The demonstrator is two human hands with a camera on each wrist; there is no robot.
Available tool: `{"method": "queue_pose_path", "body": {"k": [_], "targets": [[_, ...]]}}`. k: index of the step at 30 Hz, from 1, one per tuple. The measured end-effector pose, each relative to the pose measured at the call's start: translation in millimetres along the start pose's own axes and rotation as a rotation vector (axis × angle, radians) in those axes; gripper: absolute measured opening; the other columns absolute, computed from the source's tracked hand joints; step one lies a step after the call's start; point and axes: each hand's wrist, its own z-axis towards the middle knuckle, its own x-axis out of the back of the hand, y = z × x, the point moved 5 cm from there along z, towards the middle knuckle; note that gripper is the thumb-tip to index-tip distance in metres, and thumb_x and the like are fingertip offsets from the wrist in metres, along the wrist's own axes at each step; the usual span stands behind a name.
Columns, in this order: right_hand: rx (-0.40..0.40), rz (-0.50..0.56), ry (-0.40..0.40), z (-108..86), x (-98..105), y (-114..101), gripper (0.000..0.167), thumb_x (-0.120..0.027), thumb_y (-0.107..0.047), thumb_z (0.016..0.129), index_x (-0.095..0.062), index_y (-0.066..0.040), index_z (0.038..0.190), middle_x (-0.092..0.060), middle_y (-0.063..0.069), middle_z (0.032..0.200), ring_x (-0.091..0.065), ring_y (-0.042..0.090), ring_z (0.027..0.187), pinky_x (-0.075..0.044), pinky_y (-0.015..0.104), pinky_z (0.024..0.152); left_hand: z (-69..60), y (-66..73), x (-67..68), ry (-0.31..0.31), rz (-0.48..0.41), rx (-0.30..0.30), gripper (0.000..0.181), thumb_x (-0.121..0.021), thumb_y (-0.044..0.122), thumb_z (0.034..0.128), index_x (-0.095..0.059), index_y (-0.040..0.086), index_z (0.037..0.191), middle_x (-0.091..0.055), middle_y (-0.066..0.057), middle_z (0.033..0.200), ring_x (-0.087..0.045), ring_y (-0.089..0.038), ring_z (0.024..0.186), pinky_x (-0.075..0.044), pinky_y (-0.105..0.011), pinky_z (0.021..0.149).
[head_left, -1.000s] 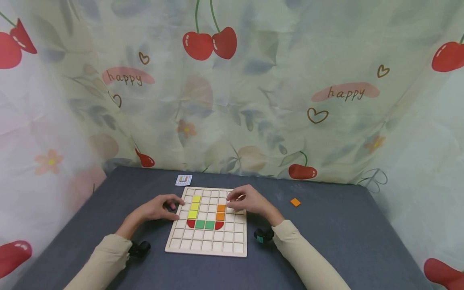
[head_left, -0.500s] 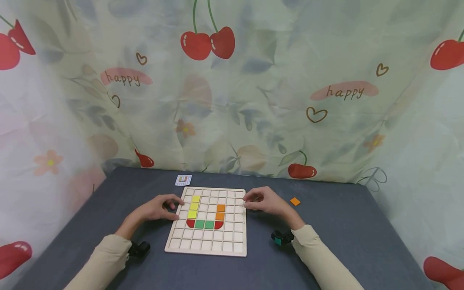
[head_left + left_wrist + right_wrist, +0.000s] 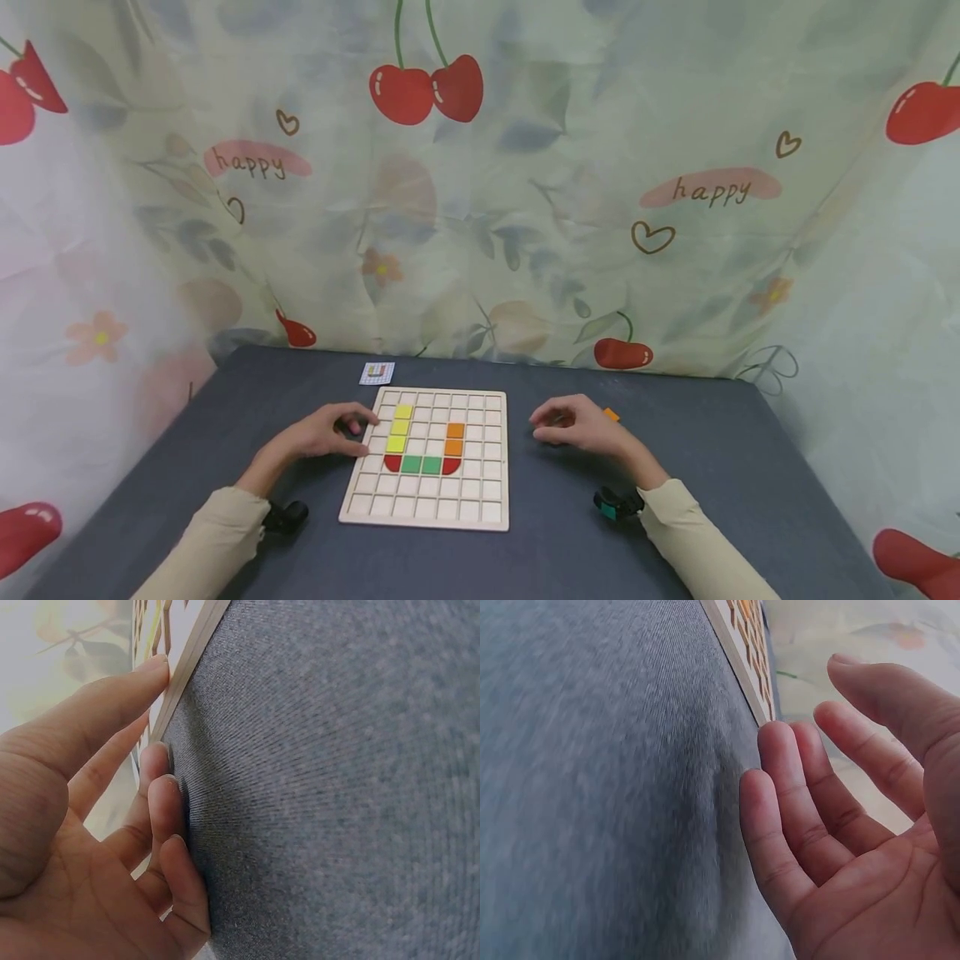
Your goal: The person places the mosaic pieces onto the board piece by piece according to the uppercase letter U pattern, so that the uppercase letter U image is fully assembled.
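Observation:
A pale wooden grid board (image 3: 427, 507) lies on the dark table. In its squares sit several yellow tiles (image 3: 399, 427), two green tiles (image 3: 422, 465), two orange tiles (image 3: 453, 439) and two rounded red tiles, one being the red tile (image 3: 451, 466). My left hand (image 3: 327, 430) rests at the board's left edge; thumb and forefinger touch the rim, as the left wrist view also shows. Right of the board, apart from it, my right hand (image 3: 583, 425) hovers low over the table with loosely bent fingers. The right wrist view shows its palm (image 3: 877, 900) holding nothing. Behind it, a loose orange tile (image 3: 612, 414) is partly hidden.
A small printed card (image 3: 377, 373) with a coloured pattern lies behind the board's far left corner. A patterned cloth (image 3: 480, 208) hangs along the table's back and sides. Grey-blue cloth covers the table (image 3: 525, 567).
My right hand has left the board and moved right, toward the loose orange tile, which it now partly covers. The left hand stays at the left edge; the tiles on the board look the same.

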Motion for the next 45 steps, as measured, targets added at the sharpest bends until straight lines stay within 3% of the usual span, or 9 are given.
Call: {"method": "queue_pose_path", "body": {"k": [7, 14, 27, 36, 45], "targets": [[-0.014, -0.059, 0.034, -21.1, 17.3, 8.4, 0.027, -0.075, -0.017, 0.095, -0.071, 0.001, 0.115, -0.069, 0.010, 0.108, -0.065, 0.028, 0.093, -0.052, 0.033, 0.079, -0.5, -1.0, -0.4, -0.004, -0.004, -0.009, 0.043, -0.084, 0.010, 0.0851, -0.065, 0.000, 0.123, -0.053, -0.009, 0.095, -0.050, -0.021, 0.076, -0.042, -0.031, 0.065], [-0.041, -0.018, 0.060, -41.2, 42.1, 20.9, 0.030, -0.073, -0.016, 0.096, -0.069, 0.004, 0.118, -0.068, 0.015, 0.112, -0.067, 0.032, 0.094, -0.055, 0.035, 0.079, -1.9, 1.4, -0.5, -0.006, -0.013, -0.017, 0.043, -0.084, 0.009, 0.0849, -0.065, -0.001, 0.123, -0.053, -0.011, 0.095, -0.049, -0.021, 0.076, -0.041, -0.030, 0.065], [-0.112, -0.036, 0.143, -58.4, 81.1, 38.4, 0.030, -0.072, -0.014, 0.097, -0.067, 0.007, 0.119, -0.068, 0.017, 0.110, -0.067, 0.042, 0.094, -0.056, 0.044, 0.079, -1.3, -1.6, -0.5, -0.009, -0.013, -0.028, 0.043, -0.084, 0.010, 0.0849, -0.065, -0.001, 0.123, -0.053, -0.010, 0.094, -0.049, -0.020, 0.073, -0.042, -0.030, 0.064], [-0.096, -0.134, 0.163, -59.9, 93.4, 44.3, 0.027, -0.075, -0.007, 0.094, -0.068, 0.005, 0.116, -0.069, 0.018, 0.112, -0.066, 0.028, 0.097, -0.053, 0.030, 0.079, -2.4, 1.6, -0.2, -0.003, -0.021, -0.038, 0.042, -0.083, 0.008, 0.0860, -0.065, -0.002, 0.122, -0.053, -0.011, 0.095, -0.049, -0.021, 0.075, -0.042, -0.031, 0.065], [-0.101, -0.182, 0.130, -49.6, 93.3, 57.5, 0.040, -0.081, -0.009, 0.088, -0.066, 0.008, 0.120, -0.067, 0.022, 0.114, -0.066, 0.036, 0.101, -0.053, 0.032, 0.082, -1.9, 0.5, -0.7, 0.000, -0.031, -0.031, 0.042, -0.083, 0.008, 0.0859, -0.065, -0.002, 0.123, -0.053, -0.011, 0.095, -0.048, -0.020, 0.073, -0.041, -0.031, 0.064]]}}
